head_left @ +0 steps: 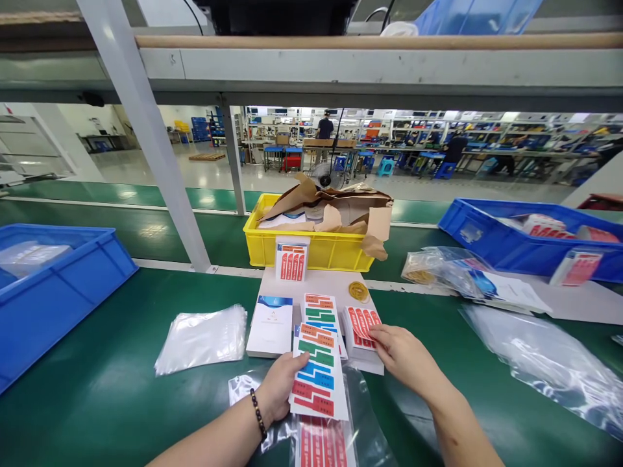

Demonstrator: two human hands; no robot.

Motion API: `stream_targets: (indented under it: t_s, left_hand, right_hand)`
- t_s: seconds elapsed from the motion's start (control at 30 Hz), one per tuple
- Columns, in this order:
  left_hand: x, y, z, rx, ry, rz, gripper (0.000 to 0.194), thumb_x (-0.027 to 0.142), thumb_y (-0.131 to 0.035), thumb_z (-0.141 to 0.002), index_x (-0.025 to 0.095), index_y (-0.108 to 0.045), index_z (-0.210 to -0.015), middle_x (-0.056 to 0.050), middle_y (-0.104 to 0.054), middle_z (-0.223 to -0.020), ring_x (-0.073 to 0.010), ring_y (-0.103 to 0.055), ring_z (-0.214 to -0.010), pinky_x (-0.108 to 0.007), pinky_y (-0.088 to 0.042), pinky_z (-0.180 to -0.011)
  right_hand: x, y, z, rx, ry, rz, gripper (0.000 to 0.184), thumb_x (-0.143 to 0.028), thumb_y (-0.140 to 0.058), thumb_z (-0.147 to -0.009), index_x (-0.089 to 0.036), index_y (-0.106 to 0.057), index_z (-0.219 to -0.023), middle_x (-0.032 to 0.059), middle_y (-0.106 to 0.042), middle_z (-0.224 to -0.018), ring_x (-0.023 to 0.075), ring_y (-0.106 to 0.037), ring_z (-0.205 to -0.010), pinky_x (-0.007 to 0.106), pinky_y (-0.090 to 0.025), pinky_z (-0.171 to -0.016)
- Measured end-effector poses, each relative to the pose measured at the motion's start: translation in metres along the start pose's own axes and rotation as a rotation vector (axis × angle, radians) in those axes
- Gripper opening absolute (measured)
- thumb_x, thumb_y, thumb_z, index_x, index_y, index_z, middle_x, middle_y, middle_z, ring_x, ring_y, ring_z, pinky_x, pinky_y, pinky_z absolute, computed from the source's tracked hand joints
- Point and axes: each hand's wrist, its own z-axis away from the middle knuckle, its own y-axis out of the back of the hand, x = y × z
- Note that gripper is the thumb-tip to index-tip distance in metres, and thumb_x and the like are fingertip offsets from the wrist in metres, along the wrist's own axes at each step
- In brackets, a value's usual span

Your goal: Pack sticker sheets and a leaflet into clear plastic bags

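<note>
My left hand [282, 384] grips a sticker sheet [318, 370] printed with orange, green, blue and red label shapes, thumb on top. A corner of something blue and white shows behind that sheet. My right hand [403, 355] pinches the edge of a red sticker sheet [361, 324], which curls up from a stack [366, 360]. Between them lies a pile of multicoloured sheets [322, 308], partly covered by the held one. Left of it is a stack of white booklets [270, 324] with blue tops. Below my left hand, a clear plastic bag [367, 421] has red-striped sheets [321, 444] at it.
Clear bags [204, 337] lie at left, more plastic [549, 357] at right. A yellow bin [311, 250] with torn brown paper stands ahead, a red sticker card [292, 261] leaning on it. Rubber bands [359, 291] sit nearby. Blue bins [63, 292] flank the green table; a shelf beam [379, 68] crosses above.
</note>
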Motion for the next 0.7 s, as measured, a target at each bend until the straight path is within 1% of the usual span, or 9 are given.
stream_targets:
  t_s: [0.07, 0.13, 0.2, 0.23, 0.33, 0.4, 0.5, 0.6, 0.7]
  left_hand:
    - [-0.001, 0.0, 0.0, -0.001, -0.016, 0.007, 0.032, 0.028, -0.058, -0.073, 0.005, -0.056, -0.094, -0.015, -0.065, -0.091, -0.0243, -0.063, -0.08, -0.04, -0.044, -0.083]
    - [-0.001, -0.001, 0.001, -0.01, 0.002, 0.02, 0.035, 0.029, -0.058, -0.073, 0.004, -0.056, -0.097, -0.016, -0.064, -0.094, -0.0254, -0.062, -0.083, -0.041, -0.042, -0.084]
    - [0.0, -0.004, 0.001, -0.043, 0.02, 0.066, 0.04, 0.034, -0.055, -0.074, 0.004, -0.055, -0.101, -0.017, -0.063, -0.097, -0.0259, -0.061, -0.087, -0.041, -0.04, -0.087]
    - [0.001, -0.005, 0.002, -0.076, 0.023, 0.104, 0.044, 0.038, -0.053, -0.075, 0.004, -0.054, -0.103, -0.017, -0.062, -0.099, -0.0258, -0.06, -0.09, -0.04, -0.039, -0.089]
    - [0.006, -0.011, 0.004, -0.195, 0.008, 0.228, 0.051, 0.046, -0.045, -0.078, 0.005, -0.053, -0.107, -0.016, -0.061, -0.103, -0.025, -0.056, -0.097, -0.038, -0.037, -0.091]
    - [0.009, -0.013, 0.004, -0.234, 0.02, 0.269, 0.056, 0.051, -0.041, -0.078, 0.005, -0.053, -0.107, -0.016, -0.06, -0.103, -0.0256, -0.055, -0.099, -0.039, -0.036, -0.091]
    - [0.01, -0.011, 0.003, -0.212, 0.024, 0.254, 0.058, 0.054, -0.041, -0.076, 0.005, -0.055, -0.103, -0.017, -0.061, -0.1, -0.0264, -0.056, -0.097, -0.04, -0.038, -0.088]
    - [0.006, -0.007, 0.003, -0.178, -0.077, 0.163, 0.042, 0.038, -0.052, -0.076, 0.004, -0.057, -0.1, -0.017, -0.063, -0.095, -0.0252, -0.059, -0.09, -0.039, -0.04, -0.085]
    - [0.002, -0.006, 0.004, -0.155, -0.177, 0.066, 0.031, 0.025, -0.058, -0.073, 0.005, -0.058, -0.096, -0.016, -0.064, -0.089, -0.0235, -0.061, -0.083, -0.038, -0.042, -0.08]
  right_hand:
    - [0.001, -0.003, 0.002, 0.111, -0.011, 0.011, 0.032, -0.012, -0.039, -0.075, -0.02, -0.064, -0.094, 0.0058, -0.066, -0.096, 0.0198, -0.06, -0.087, 0.035, -0.048, -0.078]
    - [-0.008, -0.004, 0.003, 0.331, 0.014, 0.011, 0.033, -0.011, -0.039, -0.076, -0.018, -0.062, -0.098, 0.0073, -0.065, -0.098, 0.0204, -0.06, -0.089, 0.037, -0.048, -0.079]
    - [-0.029, -0.004, 0.003, 0.547, 0.117, -0.022, 0.034, -0.01, -0.042, -0.076, -0.016, -0.058, -0.106, 0.0097, -0.062, -0.103, 0.0214, -0.057, -0.096, 0.039, -0.047, -0.083]
    - [-0.043, -0.003, 0.004, 0.602, 0.193, -0.047, 0.037, -0.008, -0.044, -0.075, -0.016, -0.055, -0.11, 0.0106, -0.061, -0.107, 0.0217, -0.054, -0.101, 0.039, -0.046, -0.085]
    - [-0.085, -0.004, 0.006, 0.507, 0.467, -0.058, 0.037, -0.006, -0.042, -0.075, -0.014, -0.053, -0.11, 0.0117, -0.061, -0.106, 0.0231, -0.052, -0.104, 0.044, -0.042, -0.087]
    - [-0.105, -0.008, 0.008, 0.428, 0.547, -0.043, 0.032, -0.005, -0.039, -0.077, -0.013, -0.056, -0.103, 0.0111, -0.064, -0.097, 0.0225, -0.056, -0.096, 0.047, -0.042, -0.086]
    - [-0.117, -0.015, 0.011, 0.367, 0.554, -0.045, 0.029, -0.007, -0.036, -0.079, -0.013, -0.059, -0.095, 0.0114, -0.066, -0.089, 0.0221, -0.058, -0.086, 0.046, -0.042, -0.082]
    - [-0.12, -0.013, 0.011, 0.293, 0.553, -0.08, 0.028, -0.007, -0.036, -0.079, -0.013, -0.059, -0.094, 0.0119, -0.064, -0.088, 0.022, -0.056, -0.083, 0.045, -0.042, -0.078]
    - [-0.12, 0.001, 0.007, 0.179, 0.537, -0.169, 0.02, -0.013, -0.042, -0.08, -0.015, -0.059, -0.091, 0.009, -0.063, -0.083, 0.0198, -0.056, -0.078, 0.04, -0.043, -0.073]
